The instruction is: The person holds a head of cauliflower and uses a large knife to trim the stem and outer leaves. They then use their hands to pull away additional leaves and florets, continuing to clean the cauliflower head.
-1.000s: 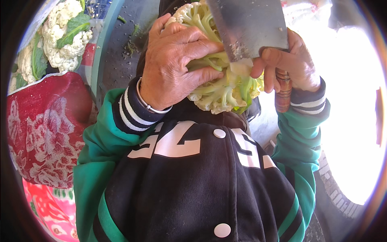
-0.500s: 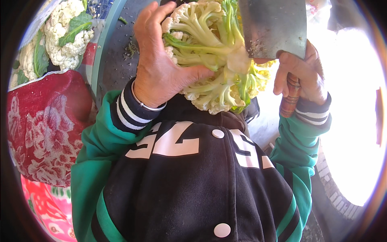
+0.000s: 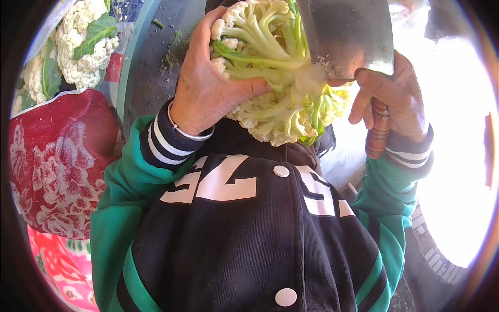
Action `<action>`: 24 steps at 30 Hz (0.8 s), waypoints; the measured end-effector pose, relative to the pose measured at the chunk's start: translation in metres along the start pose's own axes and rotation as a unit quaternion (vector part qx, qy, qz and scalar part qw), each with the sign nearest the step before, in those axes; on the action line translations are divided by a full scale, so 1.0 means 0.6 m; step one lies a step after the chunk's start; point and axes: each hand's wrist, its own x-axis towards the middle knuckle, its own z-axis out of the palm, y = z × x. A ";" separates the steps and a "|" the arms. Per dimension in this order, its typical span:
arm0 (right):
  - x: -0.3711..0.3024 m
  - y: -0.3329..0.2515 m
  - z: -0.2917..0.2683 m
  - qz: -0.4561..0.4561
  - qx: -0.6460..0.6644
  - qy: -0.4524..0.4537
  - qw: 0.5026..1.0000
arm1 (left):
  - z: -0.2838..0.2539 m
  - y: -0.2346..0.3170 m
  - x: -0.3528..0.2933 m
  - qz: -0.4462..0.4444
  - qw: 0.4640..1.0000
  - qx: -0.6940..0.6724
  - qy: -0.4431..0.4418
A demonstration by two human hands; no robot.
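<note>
A large cauliflower [image 3: 270, 62] with pale green stalks and yellowish florets is turned stem side up in front of me. My left hand [image 3: 210, 83] grips its left side, thumb lying over the stalks. In my right hand [image 3: 395, 99] is a cleaver [image 3: 351, 36], held where its wide grey blade meets the turned wooden handle [image 3: 378, 130]. The blade's left edge is against the cauliflower's stem, with pale bits stuck on the metal. The blade covers part of the head behind it, and the far fingers of my left hand are hidden.
More cauliflowers [image 3: 86, 47] with leaves are heaped at the far left. Nearer lies a dark red floral cloth [image 3: 62, 161], above a pink and red patterned fabric [image 3: 62, 265]. Crumbs and green scraps [image 3: 170, 60] lie on a grey surface [image 3: 150, 78]. The right side is glaringly bright.
The cleaver has shifted a little left and tilted, its edge now pressed to the stem. My right hand has dropped slightly. My left fingers have closed further around the cauliflower.
</note>
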 end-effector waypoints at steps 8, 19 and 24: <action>0.032 -0.006 -0.013 -0.013 -0.146 -0.076 0.986 | -0.004 -0.001 -0.003 0.014 0.999 0.049 0.004; 0.066 0.002 -0.057 -0.019 -0.115 -0.208 0.971 | -0.003 -0.010 0.000 0.011 1.000 0.012 -0.005; 0.071 -0.016 -0.041 0.026 -0.137 -0.208 0.968 | 0.000 -0.011 -0.001 0.004 0.999 -0.032 -0.010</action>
